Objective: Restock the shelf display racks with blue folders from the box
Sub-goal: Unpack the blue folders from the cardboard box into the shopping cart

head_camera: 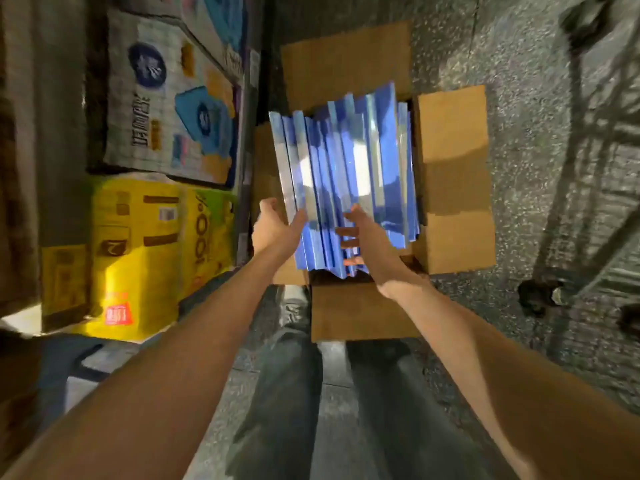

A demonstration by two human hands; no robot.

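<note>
An open cardboard box [453, 140] stands on the floor in front of my feet, its flaps folded out. Several glossy blue folders [346, 157] stand on edge inside it, fanned out and rising above the rim. My left hand [275, 226] is at the left end of the stack, thumb against the outermost folder and fingers behind it. My right hand [367, 237] reaches in among the middle folders, its fingers pushed between them and curled round a bunch. The lower part of the folders is hidden in the box.
Printed cartons fill the left side: a yellow one [138, 258] near me and a white and blue one [166, 109] beyond it. A dark metal frame with a caster wheel [540, 296] stands on the speckled floor at the right.
</note>
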